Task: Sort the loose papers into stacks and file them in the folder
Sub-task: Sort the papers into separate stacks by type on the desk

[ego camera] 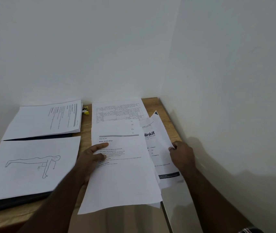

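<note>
My left hand grips the left edge of a printed sheet headed "Initial scene setup", thumb on top, with more sheets under it. My right hand pinches the right edge of a sheet with a bold logo that sticks out from beneath. A sheet with a table grid lies flat behind them. On the left an open dark folder carries two stacks: a line drawing of a plank pose in front and a text stack behind.
The wooden desk sits in a corner, with white walls at the back and right. A small yellow and black object lies at the back between the text stack and the table sheet. The held papers overhang the desk's front edge.
</note>
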